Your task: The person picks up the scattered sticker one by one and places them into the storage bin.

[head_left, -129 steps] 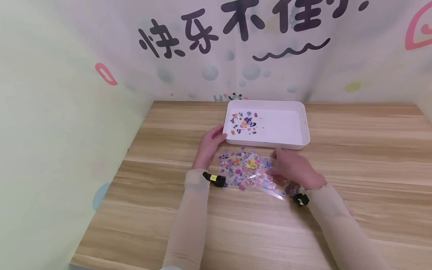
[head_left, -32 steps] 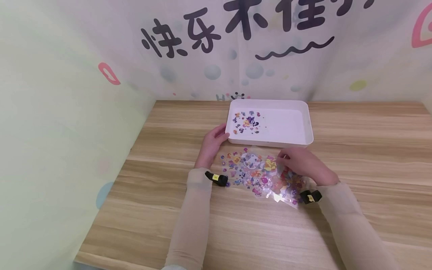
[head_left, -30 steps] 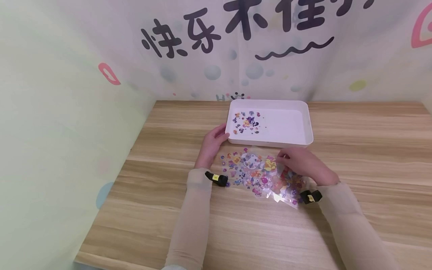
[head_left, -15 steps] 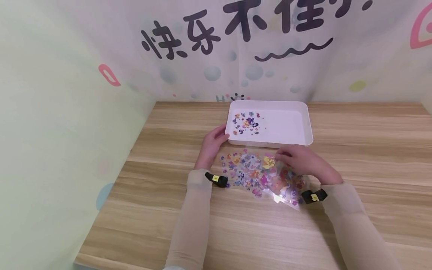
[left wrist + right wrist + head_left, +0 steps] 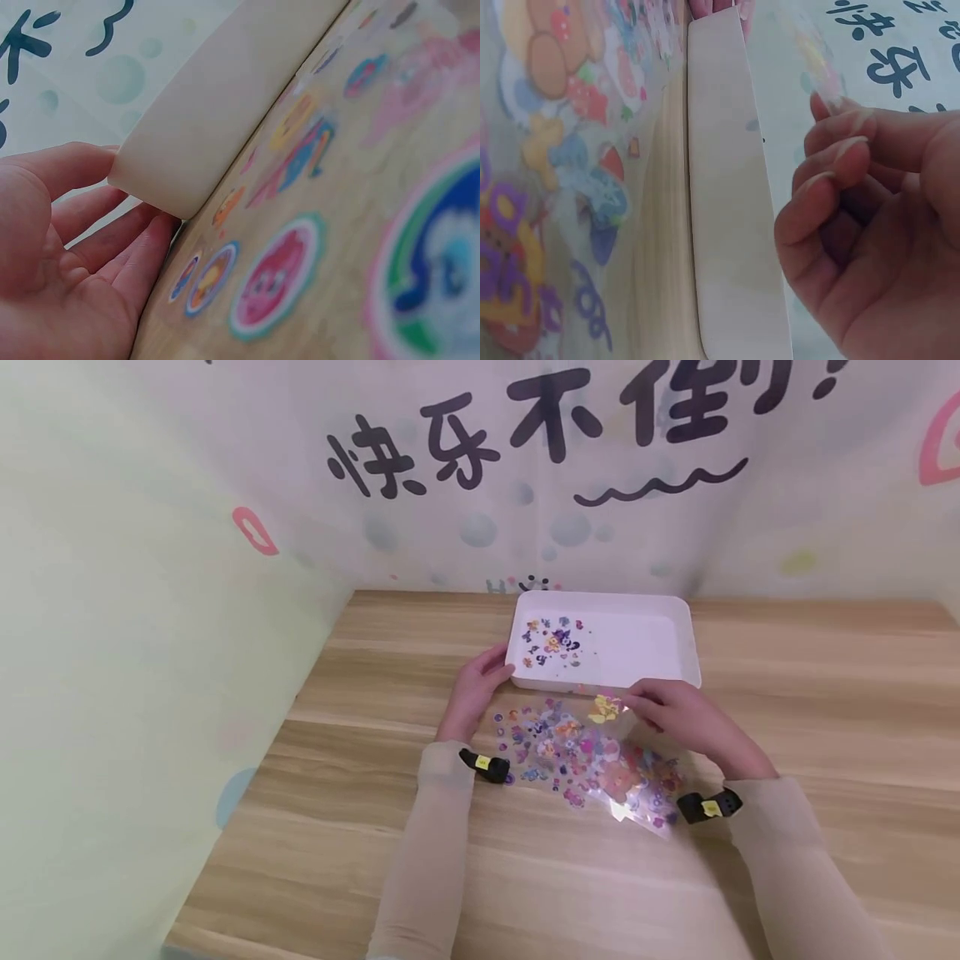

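Observation:
My left hand [image 5: 472, 692] holds the front left corner of a white plastic tray [image 5: 637, 678]. In the left wrist view its thumb [image 5: 79, 169] lies against the tray's wall, and the other fingers reach along its side. My right hand [image 5: 686, 714] pinches a small clear sticker sheet [image 5: 606, 708] with a yellow print, above the front of the tray. In the right wrist view the sheet [image 5: 821, 64] stands up between thumb and fingertips, clear of the pile. Below it spreads a pile of transparent sticker sheets [image 5: 555, 752] with colourful cartoon prints, partly overlapping.
Inside the tray's left half lies another clear sticker sheet [image 5: 551, 642]; its right half shows bare white bottom. The wood-grain table [image 5: 360, 827] runs around everything. A printed cloth wall [image 5: 480, 531] stands close behind the tray.
My right hand has drawn the yellow-printed sticker sheet up off the pile and now holds it raised near the tray. My left hand has stayed on the tray corner. The head view tilts slightly upward.

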The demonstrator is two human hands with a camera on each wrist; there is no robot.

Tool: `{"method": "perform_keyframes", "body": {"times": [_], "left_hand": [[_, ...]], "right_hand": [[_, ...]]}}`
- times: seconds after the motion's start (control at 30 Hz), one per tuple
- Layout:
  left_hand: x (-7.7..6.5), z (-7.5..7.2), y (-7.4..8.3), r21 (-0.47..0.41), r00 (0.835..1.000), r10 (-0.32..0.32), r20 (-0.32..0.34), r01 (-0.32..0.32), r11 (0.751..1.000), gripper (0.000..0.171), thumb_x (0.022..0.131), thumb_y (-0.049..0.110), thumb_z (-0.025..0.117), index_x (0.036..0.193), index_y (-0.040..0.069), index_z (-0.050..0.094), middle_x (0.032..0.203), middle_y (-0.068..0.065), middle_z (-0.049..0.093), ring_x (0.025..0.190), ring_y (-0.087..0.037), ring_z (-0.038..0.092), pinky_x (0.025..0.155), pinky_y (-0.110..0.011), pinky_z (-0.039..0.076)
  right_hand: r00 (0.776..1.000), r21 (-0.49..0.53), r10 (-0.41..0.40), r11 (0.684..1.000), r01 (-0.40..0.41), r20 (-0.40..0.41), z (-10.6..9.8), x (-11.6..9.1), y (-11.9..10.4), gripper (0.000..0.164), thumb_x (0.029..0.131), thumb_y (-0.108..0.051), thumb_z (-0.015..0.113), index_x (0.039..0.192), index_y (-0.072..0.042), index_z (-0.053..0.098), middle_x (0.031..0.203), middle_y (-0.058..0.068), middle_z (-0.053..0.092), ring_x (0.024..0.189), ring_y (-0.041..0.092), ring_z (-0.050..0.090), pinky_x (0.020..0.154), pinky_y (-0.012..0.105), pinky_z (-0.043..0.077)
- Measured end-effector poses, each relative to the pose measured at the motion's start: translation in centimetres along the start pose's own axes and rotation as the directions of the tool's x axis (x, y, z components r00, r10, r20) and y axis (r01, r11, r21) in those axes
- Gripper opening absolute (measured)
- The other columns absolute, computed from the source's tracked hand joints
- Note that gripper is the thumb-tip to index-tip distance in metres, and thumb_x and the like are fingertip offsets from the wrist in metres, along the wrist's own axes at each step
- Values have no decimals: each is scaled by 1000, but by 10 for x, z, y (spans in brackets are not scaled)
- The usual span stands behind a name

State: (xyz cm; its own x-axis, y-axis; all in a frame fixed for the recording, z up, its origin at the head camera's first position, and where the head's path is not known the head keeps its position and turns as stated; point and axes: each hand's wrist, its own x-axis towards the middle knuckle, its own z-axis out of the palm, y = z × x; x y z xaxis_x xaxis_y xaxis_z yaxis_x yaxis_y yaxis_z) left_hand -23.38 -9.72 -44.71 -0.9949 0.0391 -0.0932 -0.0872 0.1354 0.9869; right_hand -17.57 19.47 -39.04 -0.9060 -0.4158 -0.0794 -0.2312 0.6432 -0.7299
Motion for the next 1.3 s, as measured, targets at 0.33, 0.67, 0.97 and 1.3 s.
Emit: {"method": "perform_keyframes", "body": {"times": [0.33, 0.67, 0.97, 1.3], "left_hand": [[-1, 0, -3, 9, 1000, 7, -11, -7, 1000, 45, 84, 24, 61, 127, 22, 50, 126, 4, 51, 112, -7, 48, 93, -22, 40], [-2, -1, -1, 23, 1000, -16, -10, 16, 1000, 44, 84, 25, 61, 126, 24, 50, 125, 8, 50, 111, -4, 48, 94, -22, 39], [-2, -2, 1, 17, 1000, -13, 1, 13, 1000, 45, 84, 25, 61, 127, 23, 49, 127, 6, 49, 112, -5, 47, 94, -22, 39], [-1, -1, -2, 29, 1000, -11, -11, 11, 1000, 43, 84, 26, 61, 125, 27, 50, 126, 9, 50, 111, -4, 48, 94, -24, 39]], "right_hand": [[986, 170, 99, 983, -75, -137, -2, -2, 1, 41, 90, -44, 44, 102, -8, 59, 72, 11, 50, 64, 23, 47, 54, 33, 43], [954, 331, 199, 936, -117, -226, -4, 1, 8, 48, 88, -47, 45, 111, -6, 55, 81, 11, 52, 70, 21, 48, 60, 32, 48], [931, 410, 271, 899, -154, -245, -3, 2, 7, 50, 87, -48, 46, 114, -7, 53, 90, 11, 54, 75, 20, 49, 68, 33, 50], [920, 508, 301, 850, -139, -252, 1, 12, 5, 53, 86, -47, 49, 116, -5, 51, 89, 7, 56, 76, 18, 51, 68, 27, 50]]}}
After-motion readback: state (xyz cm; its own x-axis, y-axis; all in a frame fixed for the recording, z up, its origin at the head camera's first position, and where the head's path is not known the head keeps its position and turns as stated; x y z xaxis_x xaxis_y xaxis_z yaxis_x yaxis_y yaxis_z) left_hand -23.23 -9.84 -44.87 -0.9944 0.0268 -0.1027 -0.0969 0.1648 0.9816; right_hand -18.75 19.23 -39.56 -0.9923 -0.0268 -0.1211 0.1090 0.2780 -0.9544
